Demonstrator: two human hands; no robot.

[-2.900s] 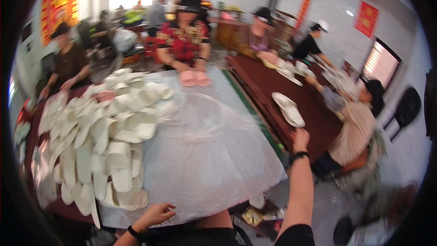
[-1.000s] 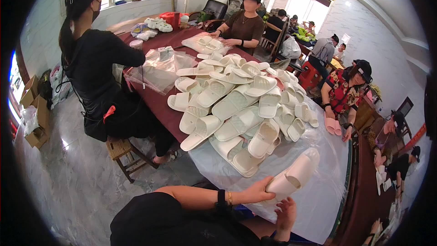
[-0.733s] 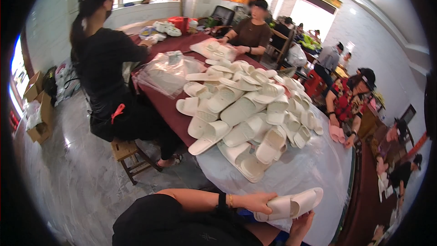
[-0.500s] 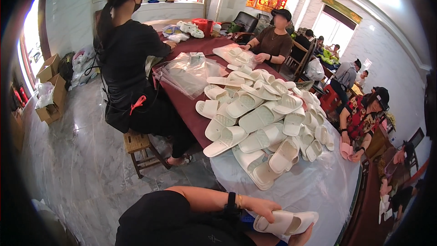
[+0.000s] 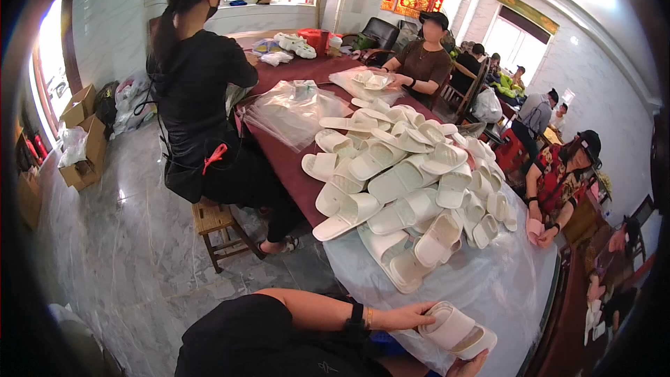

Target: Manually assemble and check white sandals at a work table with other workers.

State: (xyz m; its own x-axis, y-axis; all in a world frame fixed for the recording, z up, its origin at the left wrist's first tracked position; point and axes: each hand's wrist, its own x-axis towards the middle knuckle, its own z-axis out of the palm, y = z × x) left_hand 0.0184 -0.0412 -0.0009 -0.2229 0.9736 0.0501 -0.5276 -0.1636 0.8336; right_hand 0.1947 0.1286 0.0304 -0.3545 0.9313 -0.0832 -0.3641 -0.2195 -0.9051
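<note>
Slippers [image 5: 457, 329], a white pair, lay at the bench [image 5: 502, 286] edge, five o'clock. Left hand [image 5: 408, 316] clasped them in its grip; right hand [image 5: 466, 364], beneath, grip state indeterminable. Slipper pile [image 5: 405, 181] lay at one o'clock.

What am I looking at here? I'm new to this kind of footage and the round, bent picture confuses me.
There is no machine: a person wears a wide fisheye camera on the head, looking down, so straight edges bend. That person's left hand holds a pair of white slippers at the near edge of the table; only the fingertips of the right hand show beneath the pair. On the plastic-covered table lies a big heap of white slippers, with clear plastic bags further back. Other people sit around the table, one on a wooden stool.
</note>
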